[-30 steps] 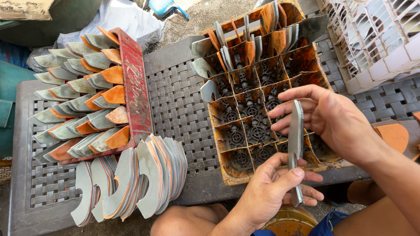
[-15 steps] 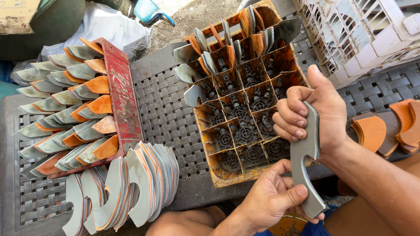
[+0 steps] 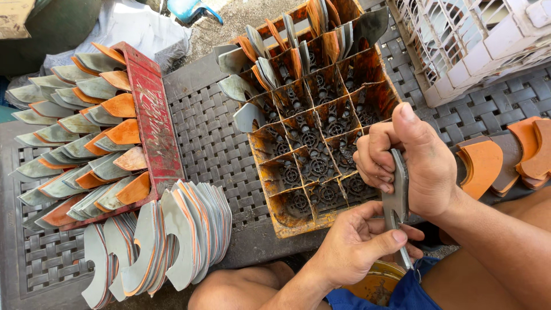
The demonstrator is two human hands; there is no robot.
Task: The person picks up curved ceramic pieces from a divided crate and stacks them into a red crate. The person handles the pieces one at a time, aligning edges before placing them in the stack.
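Blades everywhere on this one: the red crate (image 3: 150,123) at the left is packed with curved grey and orange blades, and a loose fan of them (image 3: 166,247) leans on the dark woven table (image 3: 212,143) in front. Next comes the rusty divided crate (image 3: 321,132), only its back cells filled. Low down, the left hand (image 3: 356,244) pinches the bottom of one grey blade (image 3: 396,198), while the right hand (image 3: 413,158) is wrapped around its top. Looks like the fitting or checking step; slotting it needs an empty cell.
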